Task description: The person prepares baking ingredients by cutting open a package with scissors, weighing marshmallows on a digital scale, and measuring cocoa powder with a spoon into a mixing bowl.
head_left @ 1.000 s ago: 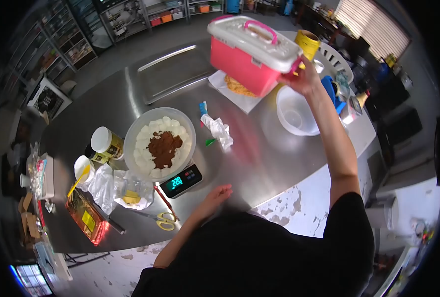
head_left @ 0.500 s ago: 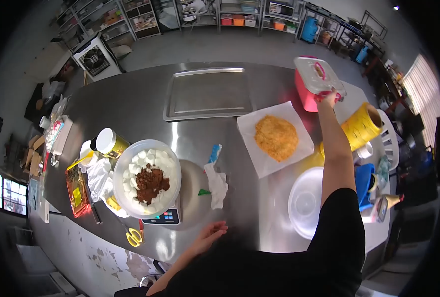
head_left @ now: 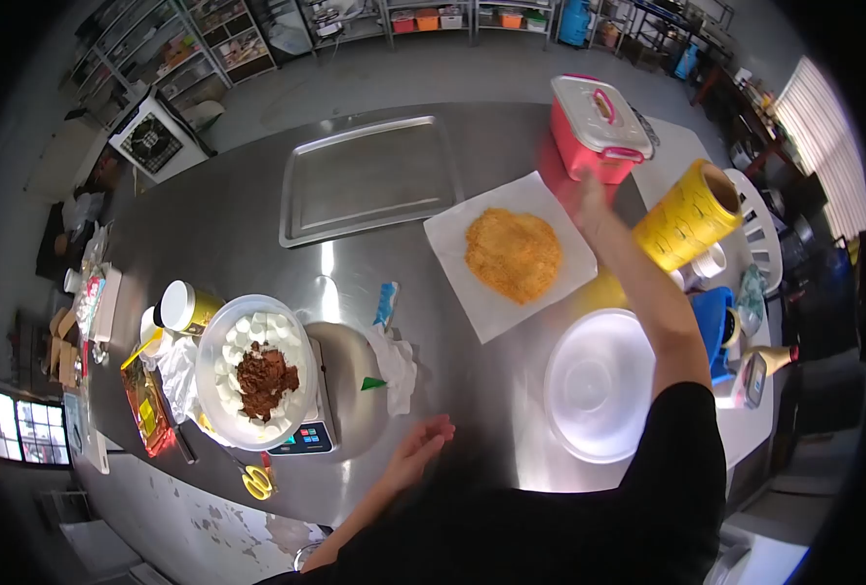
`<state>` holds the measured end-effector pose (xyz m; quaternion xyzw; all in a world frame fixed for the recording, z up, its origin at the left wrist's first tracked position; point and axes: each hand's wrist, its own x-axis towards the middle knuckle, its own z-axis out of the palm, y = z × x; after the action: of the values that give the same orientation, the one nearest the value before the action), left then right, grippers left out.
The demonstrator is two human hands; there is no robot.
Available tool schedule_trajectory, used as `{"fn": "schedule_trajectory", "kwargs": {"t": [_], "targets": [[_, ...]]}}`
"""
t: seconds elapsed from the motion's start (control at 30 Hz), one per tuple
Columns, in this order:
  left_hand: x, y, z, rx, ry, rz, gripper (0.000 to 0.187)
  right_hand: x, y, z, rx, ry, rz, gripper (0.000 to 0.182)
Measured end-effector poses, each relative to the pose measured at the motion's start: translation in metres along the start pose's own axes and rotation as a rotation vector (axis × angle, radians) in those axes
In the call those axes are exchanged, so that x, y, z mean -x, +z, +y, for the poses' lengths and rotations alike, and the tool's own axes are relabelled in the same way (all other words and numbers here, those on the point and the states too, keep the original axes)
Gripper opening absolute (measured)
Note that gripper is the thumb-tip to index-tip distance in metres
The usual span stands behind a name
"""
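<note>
My right hand [head_left: 587, 198], smeared by motion, is just in front of a pink lidded box [head_left: 579, 151] whose pale lid has a pink handle. Below that hand lies a sheet of white paper [head_left: 452, 232] with a flat round of golden crumbs [head_left: 513, 255] on it. My left hand [head_left: 421, 450] hovers low over the steel table's near side, fingers loosely stretched with nothing in them. Left of it, a clear bowl [head_left: 220, 419] of white marshmallow-like pieces and brown powder [head_left: 265, 380] rests on a digital scale [head_left: 318, 438].
An empty clear bowl [head_left: 598, 385] sits under my right forearm, beside a yellow roll of film [head_left: 684, 219]. A steel tray [head_left: 369, 180] lies at the back. A crumpled white wrapper [head_left: 394, 370], yellow-handled scissors [head_left: 257, 482] and a yellow-labelled tub [head_left: 189, 307] are around the scale.
My right hand has come away from the box's lid edge, down and to the left. The camera view has shifted; my left hand stays low near the table edge.
</note>
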<state>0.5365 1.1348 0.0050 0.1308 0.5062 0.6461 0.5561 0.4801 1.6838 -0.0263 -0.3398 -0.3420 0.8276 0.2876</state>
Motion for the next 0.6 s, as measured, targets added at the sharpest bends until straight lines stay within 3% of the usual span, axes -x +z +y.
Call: {"fn": "schedule_trajectory", "kwargs": {"t": [0.03,0.07,0.1,0.13,0.17,0.2,0.23,0.3,0.33,0.5,0.57,0.6], "targets": [[0.001,0.004,0.004,-0.005,0.000,-0.015,0.038,0.091,0.053,0.018,0.269,-0.051,0.019,0.048],[0.004,0.011,0.009,-0.102,0.118,0.043,0.042,0.140,0.040,0.051,-0.100,0.116,-0.367,0.038],[0.007,0.018,0.015,-0.200,0.234,0.095,0.045,0.221,0.075,0.065,0.312,-0.101,-0.504,0.041],[0.009,0.028,0.024,-0.210,0.225,0.063,0.045,0.284,0.090,0.079,0.931,-0.244,-0.491,0.045],[0.011,0.042,0.034,-0.462,0.544,0.187,0.047,0.330,0.093,0.111,0.271,0.277,-0.452,0.048],[0.016,0.054,0.042,-0.698,0.874,0.293,0.051,0.381,0.094,0.130,0.475,0.110,-0.590,0.046],[0.023,0.064,0.047,-0.696,0.869,0.215,0.051,0.435,0.106,0.143,0.408,0.072,-0.572,0.047],[0.038,0.084,0.050,-1.127,1.105,-0.117,0.054,0.491,0.106,0.153,0.326,-0.019,-0.479,0.049],[0.043,0.086,0.044,-1.166,1.048,-0.324,0.055,0.506,0.097,0.158,0.189,0.034,-0.362,0.050],[0.067,0.097,-0.048,-0.994,1.086,-0.780,0.052,0.579,0.037,0.177,-0.599,0.201,0.096,0.055],[0.080,0.111,-0.082,-0.915,0.982,-0.838,0.054,0.628,0.038,0.161,-0.711,0.013,0.172,0.055],[0.096,0.125,-0.088,-0.878,0.792,-0.907,0.057,0.648,0.031,0.173,-0.563,-0.199,0.250,0.057]]}}
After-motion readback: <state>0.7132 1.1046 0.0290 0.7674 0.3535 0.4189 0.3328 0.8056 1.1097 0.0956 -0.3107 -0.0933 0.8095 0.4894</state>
